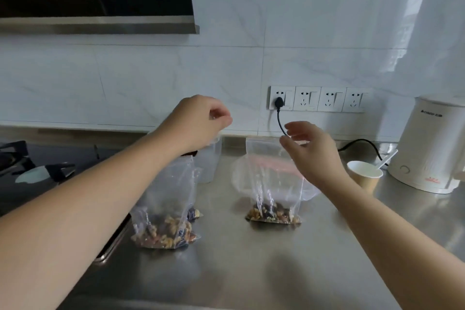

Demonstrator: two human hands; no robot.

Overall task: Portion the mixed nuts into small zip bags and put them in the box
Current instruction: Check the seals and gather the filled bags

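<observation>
A steel counter (251, 272) holds 2 filled zip bags standing upright, long axis vertical. The left hand (198, 121) pinches the top of the left zip bag (166, 204), which hangs down toward 6 o'clock from it. The right hand (309, 148), fingers loosely spread and gripping nothing, hovers at the mouth of the right zip bag (274, 194), nearest to it. Mixed nuts (273, 214) fill each bag's bottom. A clear box (210, 158) appears to stand at 12 o'clock behind the left bag.

Two nut bags (166, 209) stand left of a third bag (273, 199); cup (364, 176) and kettle (432, 143) right.
</observation>
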